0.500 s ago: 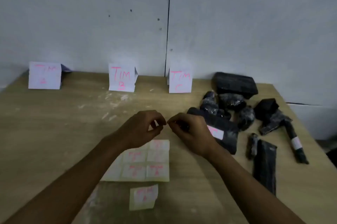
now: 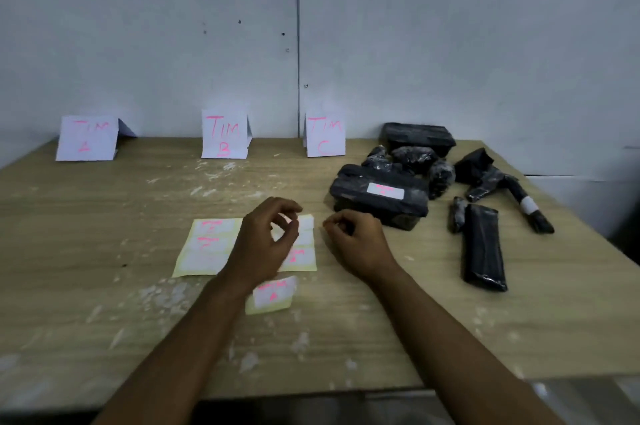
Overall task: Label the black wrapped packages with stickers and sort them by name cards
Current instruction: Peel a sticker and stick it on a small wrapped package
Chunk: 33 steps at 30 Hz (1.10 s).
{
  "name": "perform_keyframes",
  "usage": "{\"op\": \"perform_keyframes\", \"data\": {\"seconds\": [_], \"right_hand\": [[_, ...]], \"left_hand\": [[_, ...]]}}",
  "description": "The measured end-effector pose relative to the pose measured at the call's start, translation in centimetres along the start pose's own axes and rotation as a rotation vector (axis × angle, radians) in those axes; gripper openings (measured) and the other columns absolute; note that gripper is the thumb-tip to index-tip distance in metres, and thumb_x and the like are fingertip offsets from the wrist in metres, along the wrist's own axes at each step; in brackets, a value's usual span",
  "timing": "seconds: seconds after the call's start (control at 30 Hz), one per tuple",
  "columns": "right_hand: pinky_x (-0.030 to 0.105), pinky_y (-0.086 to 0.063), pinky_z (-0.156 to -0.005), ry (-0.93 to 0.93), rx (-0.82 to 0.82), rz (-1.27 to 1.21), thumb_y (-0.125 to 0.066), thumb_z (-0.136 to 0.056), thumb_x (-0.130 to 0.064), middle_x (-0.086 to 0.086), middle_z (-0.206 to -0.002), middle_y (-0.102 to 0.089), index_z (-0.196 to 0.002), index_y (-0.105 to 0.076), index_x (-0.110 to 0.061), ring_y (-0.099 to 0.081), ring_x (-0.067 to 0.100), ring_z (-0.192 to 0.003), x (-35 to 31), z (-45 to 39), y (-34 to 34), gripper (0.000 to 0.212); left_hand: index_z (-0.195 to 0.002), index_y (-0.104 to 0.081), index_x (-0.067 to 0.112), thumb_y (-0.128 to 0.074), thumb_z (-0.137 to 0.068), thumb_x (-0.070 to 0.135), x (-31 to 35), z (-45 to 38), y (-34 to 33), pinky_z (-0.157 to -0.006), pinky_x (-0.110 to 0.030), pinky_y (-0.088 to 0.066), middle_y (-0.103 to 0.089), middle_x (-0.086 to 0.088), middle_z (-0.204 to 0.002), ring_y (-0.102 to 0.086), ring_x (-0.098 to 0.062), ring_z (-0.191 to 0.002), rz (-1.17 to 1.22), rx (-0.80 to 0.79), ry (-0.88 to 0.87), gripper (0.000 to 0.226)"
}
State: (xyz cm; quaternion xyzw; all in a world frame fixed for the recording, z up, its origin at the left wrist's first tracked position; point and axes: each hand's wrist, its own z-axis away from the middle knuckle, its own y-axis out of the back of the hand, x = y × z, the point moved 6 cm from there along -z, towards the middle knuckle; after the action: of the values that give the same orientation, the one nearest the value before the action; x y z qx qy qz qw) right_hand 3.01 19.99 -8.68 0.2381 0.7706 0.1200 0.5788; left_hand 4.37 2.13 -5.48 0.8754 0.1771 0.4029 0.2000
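Note:
Three folded name cards stand along the wall: Tim A (image 2: 86,139), Tim B (image 2: 224,135) and Tim C (image 2: 325,137). A large black wrapped package (image 2: 367,206) with a white sticker (image 2: 386,190) on top lies right of centre. Behind and beside it lie several unlabelled black packages (image 2: 417,139), among them a long flat one (image 2: 483,248). My left hand (image 2: 266,241) hovers over the yellow sticker sheet (image 2: 204,248), fingers loosely curved around nothing. My right hand (image 2: 356,241) rests curled on the table just right of the sheet, and nothing shows in its fingers.
A loose sticker piece marked Tim A (image 2: 273,296) lies below the sheet, near my left wrist. A black roll with a white band (image 2: 528,208) lies at the far right. White paper scraps dot the wooden table (image 2: 104,217); its front edge is close to me.
My hands were pinched together in front of the labelled package. They have separated and drawn back towards me, the left now above the sticker sheet. The labelled package is fully uncovered.

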Motion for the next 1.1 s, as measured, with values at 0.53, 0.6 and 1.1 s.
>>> {"op": "perform_keyframes", "data": {"seconds": [0.53,0.6,1.1], "right_hand": [[0.026,-0.052,-0.065,0.050,-0.071,0.130,-0.067,-0.083,-0.015,-0.002,-0.075,-0.071,-0.081,-0.073,-0.015,-0.064,0.009,-0.070,-0.8,2.7,1.0,0.007],[0.031,-0.053,-0.067,0.083,-0.086,0.150,-0.066,-0.082,-0.014,-0.002,-0.074,-0.071,-0.079,-0.073,-0.016,-0.064,0.010,-0.069,-0.9,2.6,0.7,0.008],[0.028,-0.052,-0.063,0.107,-0.223,0.169,-0.069,-0.084,-0.019,-0.005,-0.072,-0.069,-0.082,-0.073,-0.018,-0.062,0.008,-0.066,-1.4,3.1,-0.2,0.004]], "left_hand": [[-0.085,-0.065,0.014,-0.065,-0.084,-0.002,-0.3,1.5,0.5,-0.060,-0.009,-0.040,-0.064,0.006,-0.086,-0.059,-0.009,-0.071,-0.007,-0.066,0.071,0.016],[-0.085,-0.066,0.014,-0.066,-0.084,-0.002,-0.1,1.3,0.5,-0.062,-0.009,-0.040,-0.065,0.006,-0.086,-0.060,-0.010,-0.072,0.009,-0.074,0.053,0.016],[-0.087,-0.068,0.018,-0.065,-0.087,0.003,-0.5,1.5,-0.7,-0.059,-0.010,-0.041,-0.066,0.011,-0.087,-0.059,-0.005,-0.069,0.048,-0.231,0.126,0.015]]}}
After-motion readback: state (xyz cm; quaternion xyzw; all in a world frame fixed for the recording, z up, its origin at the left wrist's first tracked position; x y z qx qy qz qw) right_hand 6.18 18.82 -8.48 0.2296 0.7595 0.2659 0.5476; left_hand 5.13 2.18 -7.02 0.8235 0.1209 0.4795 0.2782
